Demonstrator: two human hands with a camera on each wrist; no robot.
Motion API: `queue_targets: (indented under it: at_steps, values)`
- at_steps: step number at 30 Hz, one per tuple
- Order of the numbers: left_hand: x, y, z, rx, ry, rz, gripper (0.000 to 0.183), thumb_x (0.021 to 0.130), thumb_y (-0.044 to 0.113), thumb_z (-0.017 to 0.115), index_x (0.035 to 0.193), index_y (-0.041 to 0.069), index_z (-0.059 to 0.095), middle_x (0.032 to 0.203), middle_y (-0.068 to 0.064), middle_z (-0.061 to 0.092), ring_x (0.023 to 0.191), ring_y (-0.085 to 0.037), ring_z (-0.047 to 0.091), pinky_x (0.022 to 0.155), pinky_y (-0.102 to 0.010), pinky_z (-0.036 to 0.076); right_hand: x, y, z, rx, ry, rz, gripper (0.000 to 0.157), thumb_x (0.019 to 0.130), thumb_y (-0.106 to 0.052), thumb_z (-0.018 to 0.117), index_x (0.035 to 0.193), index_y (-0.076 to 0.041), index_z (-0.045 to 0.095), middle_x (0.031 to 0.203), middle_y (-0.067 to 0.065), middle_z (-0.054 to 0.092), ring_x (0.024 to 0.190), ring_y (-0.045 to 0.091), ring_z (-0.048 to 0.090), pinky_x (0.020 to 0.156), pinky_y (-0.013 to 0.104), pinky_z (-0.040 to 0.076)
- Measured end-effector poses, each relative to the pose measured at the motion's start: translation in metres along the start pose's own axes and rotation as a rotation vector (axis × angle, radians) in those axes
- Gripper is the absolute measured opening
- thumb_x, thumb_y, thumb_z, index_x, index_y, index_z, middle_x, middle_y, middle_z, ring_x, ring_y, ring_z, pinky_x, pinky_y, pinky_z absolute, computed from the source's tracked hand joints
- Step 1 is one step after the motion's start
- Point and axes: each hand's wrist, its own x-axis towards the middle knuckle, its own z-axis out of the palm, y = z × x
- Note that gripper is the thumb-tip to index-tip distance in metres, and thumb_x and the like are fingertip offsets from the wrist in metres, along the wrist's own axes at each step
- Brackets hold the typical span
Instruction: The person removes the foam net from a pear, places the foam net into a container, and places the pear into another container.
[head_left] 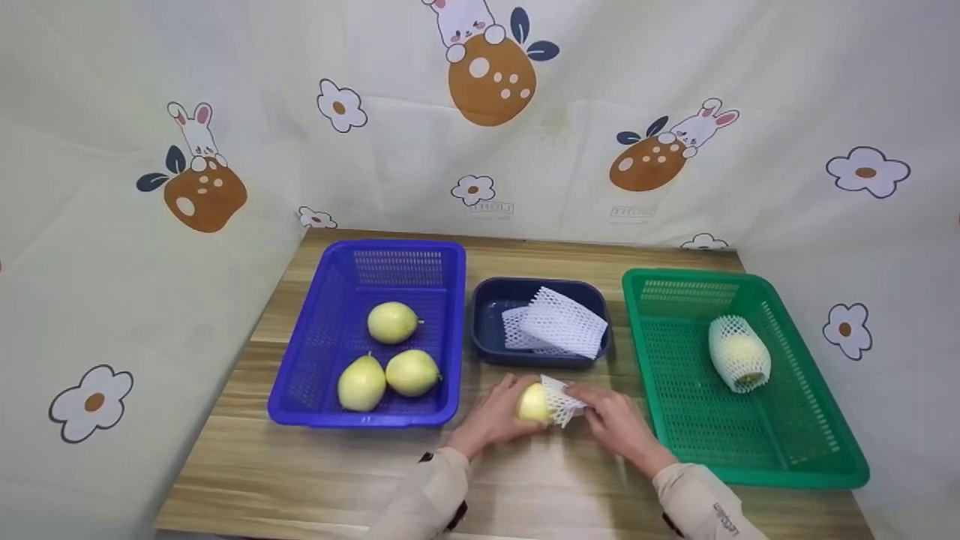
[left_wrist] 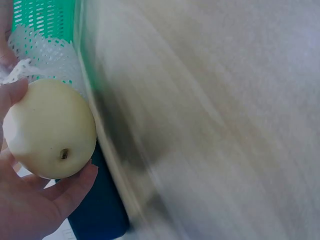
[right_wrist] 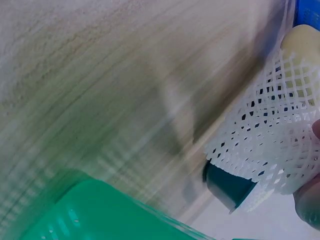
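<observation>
My left hand (head_left: pixel 496 414) grips a pale yellow pear (head_left: pixel 533 405) above the near part of the table. In the left wrist view, its thumb and fingers curl round the pear (left_wrist: pixel 52 127). My right hand (head_left: pixel 619 426) pinches a white foam net sleeve (head_left: pixel 561 403), which is partly over the pear's right end. The sleeve (right_wrist: pixel 272 130) flares open in the right wrist view, with part of the pear inside it. Just beyond my hands is a dark blue tray (head_left: pixel 481 337) holding several more foam net sleeves (head_left: pixel 566 322).
On the left, a blue basket (head_left: pixel 296 375) holds three bare pears (head_left: pixel 361 384). A green basket (head_left: pixel 660 420) on the right holds one pear in a foam net (head_left: pixel 739 352). All stand on a wooden table (head_left: pixel 247 465) before a printed curtain (head_left: pixel 405 165).
</observation>
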Motion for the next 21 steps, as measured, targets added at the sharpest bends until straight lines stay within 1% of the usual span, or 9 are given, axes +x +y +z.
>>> queue_targets:
  at_steps: [3,7,12,16,21]
  values:
    - [-0.001,0.002,-0.007,0.021,0.019,0.005,0.064,0.067,0.044,0.07,0.123,0.027,0.045,0.114,-0.009,0.049,0.093,-0.03,0.053,0.072,-0.046,0.043,0.002,-0.001,-0.005,-0.007,0.022,-0.008,0.041,0.065,0.009,0.059,0.101,-0.009,0.066,0.1,0.004,0.063,0.091,0.022,0.059,0.069,0.036,0.048]
    - [-0.004,0.005,-0.017,0.06,0.057,0.023,0.06,0.066,0.048,0.068,0.119,0.029,0.047,0.103,-0.001,0.051,0.083,-0.023,0.054,0.068,-0.039,0.043,0.006,-0.001,-0.013,-0.022,0.046,-0.001,0.042,0.065,0.009,0.059,0.102,-0.01,0.066,0.103,0.005,0.063,0.092,0.022,0.059,0.068,0.036,0.048]
    - [-0.006,0.009,-0.033,0.108,0.1,0.032,0.063,0.067,0.051,0.066,0.122,0.026,0.046,0.102,0.0,0.051,0.079,-0.022,0.055,0.068,-0.037,0.042,0.013,-0.001,-0.023,-0.033,0.076,-0.007,0.042,0.065,0.009,0.057,0.101,-0.01,0.067,0.104,0.006,0.063,0.092,0.022,0.059,0.065,0.036,0.048]
    - [-0.006,0.013,-0.048,0.13,0.117,0.028,0.065,0.068,0.053,0.064,0.123,0.025,0.046,0.103,-0.001,0.051,0.079,-0.023,0.056,0.066,-0.037,0.043,0.018,-0.001,-0.029,-0.042,0.097,-0.026,0.041,0.066,0.009,0.054,0.101,-0.009,0.067,0.103,0.005,0.063,0.092,0.022,0.059,0.064,0.035,0.048]
    - [-0.004,0.018,-0.065,0.151,0.134,0.042,0.064,0.068,0.054,0.064,0.122,0.025,0.047,0.102,-0.001,0.051,0.079,-0.022,0.056,0.064,-0.037,0.044,0.025,-0.003,-0.037,-0.059,0.126,-0.04,0.04,0.066,0.011,0.056,0.1,-0.007,0.067,0.101,0.005,0.063,0.09,0.021,0.059,0.064,0.036,0.048]
